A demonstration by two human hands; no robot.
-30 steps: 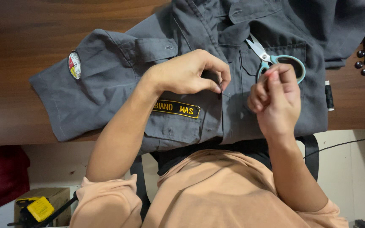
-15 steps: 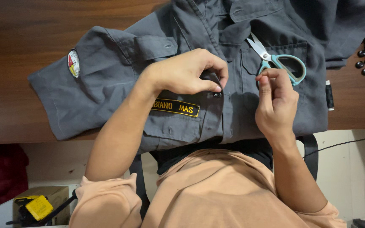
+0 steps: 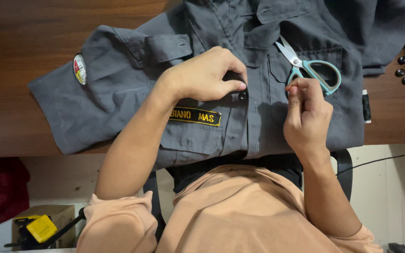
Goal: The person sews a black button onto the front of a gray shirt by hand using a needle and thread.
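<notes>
Already a dark button (image 3: 243,95) sits on the grey uniform shirt (image 3: 118,98) placket, pinned by the left hand (image 3: 207,75)'s clenched grip. At three o'clock, the right hand (image 3: 305,117) pinches something too fine to see, seemingly mid-stitch; scissors (image 3: 312,68) lie unused.

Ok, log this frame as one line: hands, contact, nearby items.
left hand: pinching dark button on grey shirt | right hand: fingertips pinched, contents unclear | scissors: lying on shirt
</notes>
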